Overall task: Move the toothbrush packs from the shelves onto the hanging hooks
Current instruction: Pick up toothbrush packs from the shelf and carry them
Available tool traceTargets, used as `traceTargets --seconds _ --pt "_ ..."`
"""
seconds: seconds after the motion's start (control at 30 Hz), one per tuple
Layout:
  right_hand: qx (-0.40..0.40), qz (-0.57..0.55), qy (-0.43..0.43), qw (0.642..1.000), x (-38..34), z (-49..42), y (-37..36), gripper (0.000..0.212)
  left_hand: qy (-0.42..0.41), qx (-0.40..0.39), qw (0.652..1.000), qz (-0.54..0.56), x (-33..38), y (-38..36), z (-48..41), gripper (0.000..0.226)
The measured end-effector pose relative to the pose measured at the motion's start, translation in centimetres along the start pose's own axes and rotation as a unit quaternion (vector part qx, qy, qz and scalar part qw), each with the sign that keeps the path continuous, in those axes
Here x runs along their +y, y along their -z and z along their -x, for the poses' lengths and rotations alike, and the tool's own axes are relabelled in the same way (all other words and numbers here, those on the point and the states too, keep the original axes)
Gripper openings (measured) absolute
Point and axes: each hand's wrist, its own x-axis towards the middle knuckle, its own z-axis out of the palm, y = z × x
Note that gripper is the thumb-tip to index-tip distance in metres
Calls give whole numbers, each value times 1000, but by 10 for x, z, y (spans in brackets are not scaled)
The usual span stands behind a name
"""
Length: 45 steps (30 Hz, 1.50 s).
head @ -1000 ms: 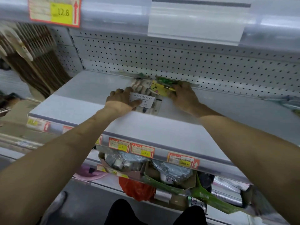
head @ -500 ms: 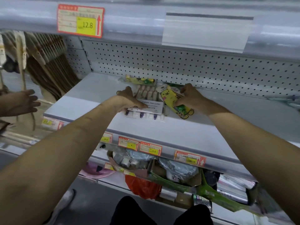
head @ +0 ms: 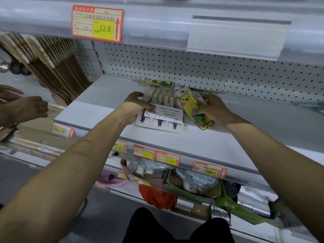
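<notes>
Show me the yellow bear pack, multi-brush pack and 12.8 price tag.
yellow bear pack (head: 184,101), head view, bear face.
multi-brush pack (head: 168,114), head view, white label.
12.8 price tag (head: 103,29), head view, yellow patch.

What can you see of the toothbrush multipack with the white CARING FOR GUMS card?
The multipack is a flat, clear plastic blister holding a row of pale toothbrushes, heads toward the pegboard, dark blue handle ends toward the front. A white card across it reads CARING FOR GUMS, YIKOJIFE. It lies on the grey shelf. The left hand grips its left edge, thumb on the card. The yellow cartoon pack in the right hand covers its right edge.
</notes>
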Motion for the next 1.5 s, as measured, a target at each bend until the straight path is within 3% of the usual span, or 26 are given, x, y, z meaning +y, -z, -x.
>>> traceTargets --seconds 0.1,0.17,0.37,0.63,0.77,0.93,1.1,1.23,1.5 --pt "10 -29 -3 1000 0 8 1 35 23 -24 997 64 -2 0 3 73" --pt "23 -103 -38 994 1 16 1 33 38 -56 993 94 -1 0 8 61" --pt "68 -201 -80 974 -12 45 0 57 65 -91 981 160 5 4 22 73" --pt "132 -261 -66 954 -13 93 6 60 50 -110 978 169 5 3 32 78" --pt "174 -277 -109 939 -4 113 15 42 57 -121 977 166 -2 -2 36 65" --pt "192 -358 -97 909 18 141 36 40 40 -160 980 114 -2 -27 57 45" --pt "199 -359 -70 909 46 209 83 45 19 -209 973 92 4 -87 99 40" --pt "235 -360 -70 900 80 282 143 45 27 -248 965 84 6 -160 151 55" --pt "340 -341 -82 873 175 457 280 34 16 -365 929 54 3 -336 293 42"
